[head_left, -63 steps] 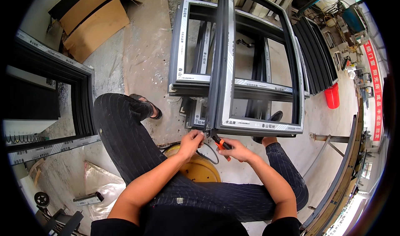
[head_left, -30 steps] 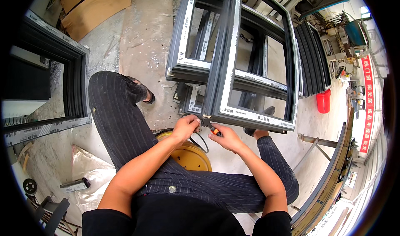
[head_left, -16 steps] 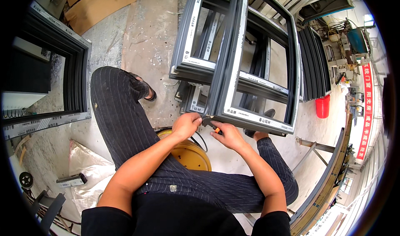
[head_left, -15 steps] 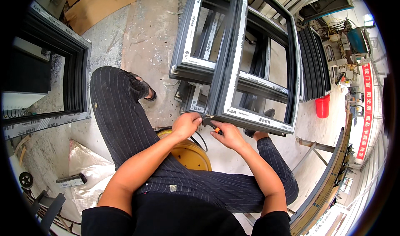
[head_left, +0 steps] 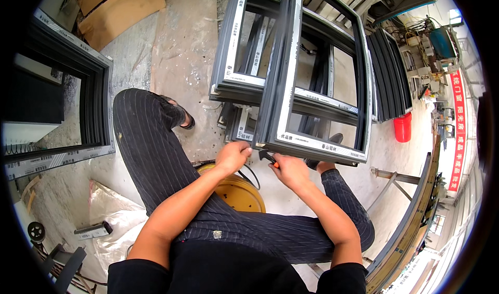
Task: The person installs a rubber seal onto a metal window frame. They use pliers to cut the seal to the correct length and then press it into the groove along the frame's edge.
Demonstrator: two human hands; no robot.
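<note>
A dark grey window frame [head_left: 283, 102] with white printed film on its face stands tilted in front of me, its near corner close to both hands. My left hand [head_left: 233, 157] is pinched just left of that corner; whatever is between its fingertips is too small to make out. My right hand [head_left: 291, 170] is closed around a small hammer-like tool [head_left: 266, 156], black with orange on the handle. The tool's dark head points toward the left fingertips, just below the frame's lower edge. A round yellow stool-like object [head_left: 240, 194] shows beneath my forearms, partly hidden.
More dark frames [head_left: 228, 70] are stacked behind the near one. Another large frame [head_left: 96, 107] stands at the left. To the right are a red bucket [head_left: 402, 128], a row of dark frames [head_left: 389, 76] and a metal rack [head_left: 410, 216]. Cardboard [head_left: 122, 11] leans at the back left.
My right hand has shifted slightly right and down, and the tool has turned so its head shows more. The left hand stays pinched near the frame corner. The view has shifted slightly.
</note>
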